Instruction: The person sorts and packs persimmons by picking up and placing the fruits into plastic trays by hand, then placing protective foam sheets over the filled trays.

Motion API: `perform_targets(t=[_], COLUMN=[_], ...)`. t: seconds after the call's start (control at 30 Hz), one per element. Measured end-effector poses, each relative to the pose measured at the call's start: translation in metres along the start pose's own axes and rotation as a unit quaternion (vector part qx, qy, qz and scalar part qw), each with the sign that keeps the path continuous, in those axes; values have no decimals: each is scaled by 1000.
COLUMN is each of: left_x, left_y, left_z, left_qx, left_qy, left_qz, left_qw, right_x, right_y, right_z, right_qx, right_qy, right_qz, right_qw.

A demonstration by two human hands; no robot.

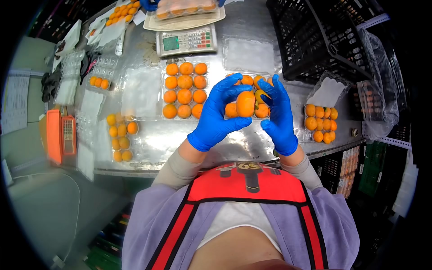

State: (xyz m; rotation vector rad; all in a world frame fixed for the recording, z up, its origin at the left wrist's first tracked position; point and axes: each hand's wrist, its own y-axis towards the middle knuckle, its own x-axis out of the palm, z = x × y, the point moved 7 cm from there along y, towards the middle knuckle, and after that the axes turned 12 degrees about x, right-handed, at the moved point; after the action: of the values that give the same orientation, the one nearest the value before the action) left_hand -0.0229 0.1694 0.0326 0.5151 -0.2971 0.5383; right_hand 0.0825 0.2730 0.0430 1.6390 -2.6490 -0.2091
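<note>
My left hand [220, 112], in a blue glove, holds an orange fruit [245, 104], which looks like a persimmon, between thumb and fingers. A bit of green shows on the fruit's right side. Just right of it is my right hand [282, 121], also gloved, its fingers spread and curved towards the fruit. Below both hands sits a clear tray of similar fruit [231, 110], partly hidden by them. To the left lies a fuller clear tray with rows of fruit [184, 96].
A digital scale [188, 41] stands ahead, a pack on its pan; another person's blue-gloved hand [149, 4] is beside it. A black crate [321, 40] is at the right. Fruit packs [320, 123] lie right, others [120, 137] left. An orange case [54, 136] sits far left.
</note>
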Motion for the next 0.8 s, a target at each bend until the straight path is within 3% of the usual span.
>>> perform_targets(t=[0.07, 0.2, 0.4, 0.57, 0.7, 0.77, 0.8], left_x=[-2, 1, 1, 8, 0, -2, -5], left_y=[1, 2, 0, 4, 1, -4, -5], left_z=[8, 13, 10, 16, 8, -6, -8], left_qx=[61, 88, 95, 104, 76, -28, -29], left_qy=[68, 103, 176, 263, 216, 19, 19], left_qz=[-5, -6, -34, -91, -79, -46, -45], left_qw=[996, 991, 979, 955, 970, 998, 998], right_x=[3, 14, 22, 19, 15, 15, 15], right_y=[1, 4, 3, 4, 4, 3, 3], right_z=[4, 4, 6, 4, 1, 4, 6], right_qx=[32, 109, 164, 141, 98, 99, 100], right_qy=[46, 178, 206, 162, 76, 76, 76], right_qz=[-4, -43, -32, -1, 20, 25, 30], right_qw=[998, 977, 964, 977, 992, 992, 992])
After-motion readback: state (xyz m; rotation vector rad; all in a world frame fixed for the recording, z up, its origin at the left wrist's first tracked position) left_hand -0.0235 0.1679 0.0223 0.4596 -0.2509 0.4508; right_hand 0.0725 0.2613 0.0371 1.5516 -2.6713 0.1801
